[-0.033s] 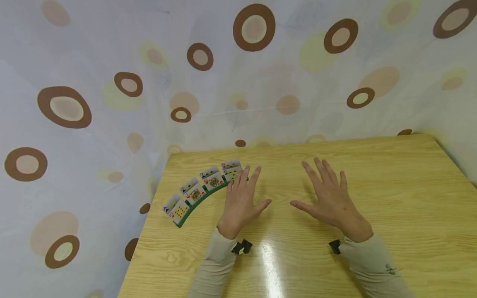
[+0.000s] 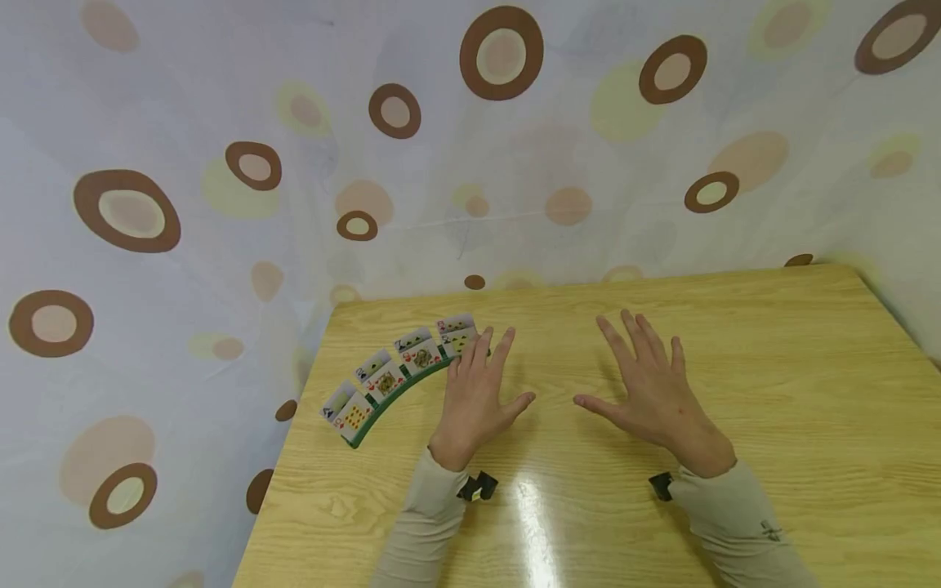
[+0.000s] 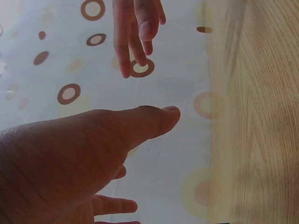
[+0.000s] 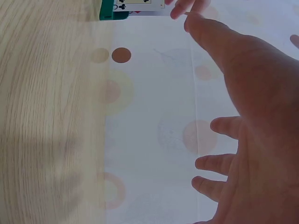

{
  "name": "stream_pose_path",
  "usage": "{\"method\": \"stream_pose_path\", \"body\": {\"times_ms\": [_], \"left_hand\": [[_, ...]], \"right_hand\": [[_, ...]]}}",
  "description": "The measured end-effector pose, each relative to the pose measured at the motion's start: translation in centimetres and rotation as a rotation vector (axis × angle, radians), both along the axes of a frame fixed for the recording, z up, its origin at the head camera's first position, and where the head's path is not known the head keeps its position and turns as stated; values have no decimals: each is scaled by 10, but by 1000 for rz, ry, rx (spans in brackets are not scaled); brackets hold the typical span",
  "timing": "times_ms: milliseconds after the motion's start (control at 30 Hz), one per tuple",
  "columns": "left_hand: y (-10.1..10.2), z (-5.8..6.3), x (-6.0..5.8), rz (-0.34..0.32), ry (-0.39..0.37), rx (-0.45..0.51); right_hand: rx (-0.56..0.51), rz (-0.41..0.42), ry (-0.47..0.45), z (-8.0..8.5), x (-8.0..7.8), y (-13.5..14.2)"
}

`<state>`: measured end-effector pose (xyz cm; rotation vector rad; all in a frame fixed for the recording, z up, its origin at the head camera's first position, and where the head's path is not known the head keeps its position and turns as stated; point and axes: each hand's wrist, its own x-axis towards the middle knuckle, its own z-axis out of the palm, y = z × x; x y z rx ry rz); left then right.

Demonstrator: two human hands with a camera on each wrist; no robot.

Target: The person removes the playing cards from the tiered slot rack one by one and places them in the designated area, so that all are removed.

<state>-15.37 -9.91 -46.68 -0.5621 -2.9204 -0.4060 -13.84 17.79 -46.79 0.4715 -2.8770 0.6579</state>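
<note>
My left hand point(image 2: 474, 404) is held over the table with its fingers spread and straight, nothing in it. Its fingertips overlap the right end of a curved green card holder point(image 2: 400, 390) in the head view. Playing cards point(image 2: 385, 384) stand in this rack in several slots, a front card before a back one, number and picture cards among them. To the right, my right hand point(image 2: 654, 396) hovers with fingers spread, also holding nothing. The right wrist view catches a corner of the green holder point(image 4: 107, 10) and a card with black clubs point(image 4: 140, 4) at the top.
The wood-grain table point(image 2: 794, 367) extends to both sides and in front of the hands. A pale cloth with brown rings point(image 2: 566, 155) hangs behind the table and along its left side. Black straps point(image 2: 478, 487) show at the sleeve cuffs.
</note>
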Motion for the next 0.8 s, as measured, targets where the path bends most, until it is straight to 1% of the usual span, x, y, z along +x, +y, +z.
{"method": "stream_pose_path", "body": {"times_ms": [100, 233, 367, 467, 667, 800], "left_hand": [[1, 2, 0, 1, 0, 3], [1, 4, 1, 3, -21, 12], [0, 3, 4, 7, -38, 27], [-1, 2, 5, 11, -28, 33], [-2, 2, 5, 8, -31, 38], [-7, 0, 7, 19, -54, 50]], "right_hand": [[-3, -1, 3, 1, 0, 1], [-10, 5, -10, 2, 1, 0], [-8, 23, -22, 1, 2, -2], [-15, 43, -20, 0, 2, -3], [-79, 98, -40, -2, 1, -4], [-101, 106, -59, -5, 0, -6]]}}
